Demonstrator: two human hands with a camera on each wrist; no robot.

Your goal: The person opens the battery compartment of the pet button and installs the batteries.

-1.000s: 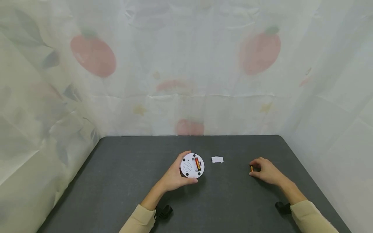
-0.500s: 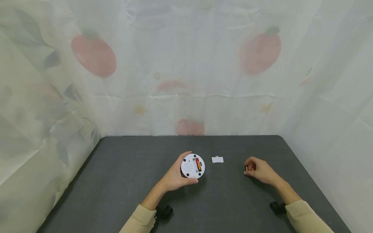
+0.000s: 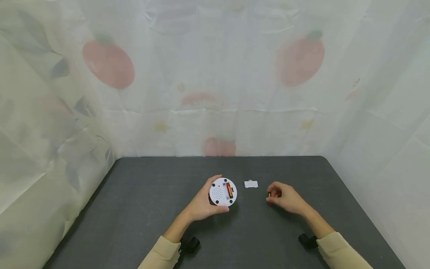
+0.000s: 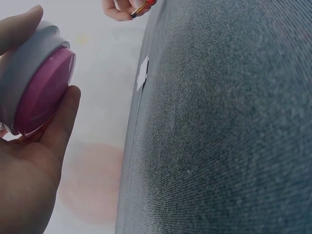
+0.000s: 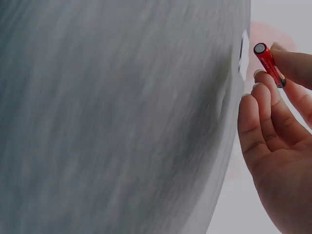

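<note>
Your left hand (image 3: 201, 205) curls round the round white device (image 3: 223, 191), held tilted just above the middle of the gray table (image 3: 134, 209); its open slot shows one red battery (image 3: 229, 190), and the wrist view shows a pink face. Your right hand (image 3: 285, 198) pinches a second red battery (image 5: 268, 64) between thumb and fingertips, near the device's right side. A small white cover (image 3: 251, 184) lies flat between both hands, nearer the far edge

You face a dark grey table (image 3: 141, 209) in the lower frame, a pale fruit-printed curtain (image 3: 215, 74) hanging behind
</note>
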